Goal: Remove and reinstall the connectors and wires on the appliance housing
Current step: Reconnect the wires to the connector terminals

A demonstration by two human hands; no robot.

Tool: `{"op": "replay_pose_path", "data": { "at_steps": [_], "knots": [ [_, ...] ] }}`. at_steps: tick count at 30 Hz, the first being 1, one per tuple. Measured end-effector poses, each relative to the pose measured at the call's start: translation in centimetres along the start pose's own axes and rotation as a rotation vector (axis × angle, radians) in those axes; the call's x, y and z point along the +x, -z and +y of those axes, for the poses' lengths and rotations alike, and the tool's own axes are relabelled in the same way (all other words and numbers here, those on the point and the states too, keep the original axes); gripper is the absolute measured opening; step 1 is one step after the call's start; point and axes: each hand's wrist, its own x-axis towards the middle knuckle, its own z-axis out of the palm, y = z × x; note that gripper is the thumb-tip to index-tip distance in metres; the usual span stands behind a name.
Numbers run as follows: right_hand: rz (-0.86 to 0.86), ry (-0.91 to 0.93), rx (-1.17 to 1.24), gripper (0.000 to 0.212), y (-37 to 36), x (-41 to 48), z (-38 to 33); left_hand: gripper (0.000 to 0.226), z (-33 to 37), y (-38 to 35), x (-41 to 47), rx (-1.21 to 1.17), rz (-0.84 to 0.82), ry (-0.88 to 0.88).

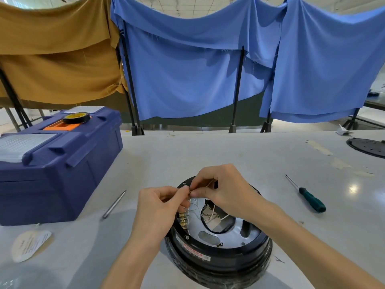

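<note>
Clutter rings the white table [250, 163]: a blue toolbox [58, 163] at the left with a tape roll [76, 117] on its lid, a metal rod [114, 204] just beside it, and a green-handled screwdriver [306, 195] off to the right. Blue cloth [187, 69] hangs behind. Near the front edge sits the round black appliance housing [218, 253], open side up, white wires [214, 213] inside and its far rim hidden by the hands. The left hand [160, 207] and right hand [225, 190] meet fingertip to fingertip over the rim, fingers curled, both pinching a small brass connector [190, 192].
</note>
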Motion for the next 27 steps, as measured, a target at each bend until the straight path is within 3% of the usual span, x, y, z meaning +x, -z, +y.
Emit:
{"op": "replay_pose_path", "data": {
  "at_steps": [5, 8, 13, 20, 27],
  "knots": [
    [0.0, -0.03, -0.162, 0.003, -0.5, -0.3, -0.1, 0.027, -0.5, 0.1, -0.4, 0.03, -0.009, -0.012],
    [-0.041, -0.074, -0.183, 0.004, -1.4, -1.0, 0.0, 0.023, -1.7, 0.7, -0.5, 0.123, 0.132, -0.049],
    [-0.051, -0.121, -0.231, 0.006, -3.9, -2.0, 0.3, 0.008, -3.8, 0.9, -1.5, 0.06, 0.269, 0.02],
    [-0.045, -0.264, -0.268, 0.033, -5.6, -1.9, 1.0, 0.02, -5.3, 0.1, -3.0, 0.094, 0.46, 0.058],
    [-0.085, -0.264, -0.289, 0.035, -6.2, -1.4, 1.1, 0.038, -5.1, -0.9, -3.5, 0.204, 0.54, 0.002]
  ]
}}
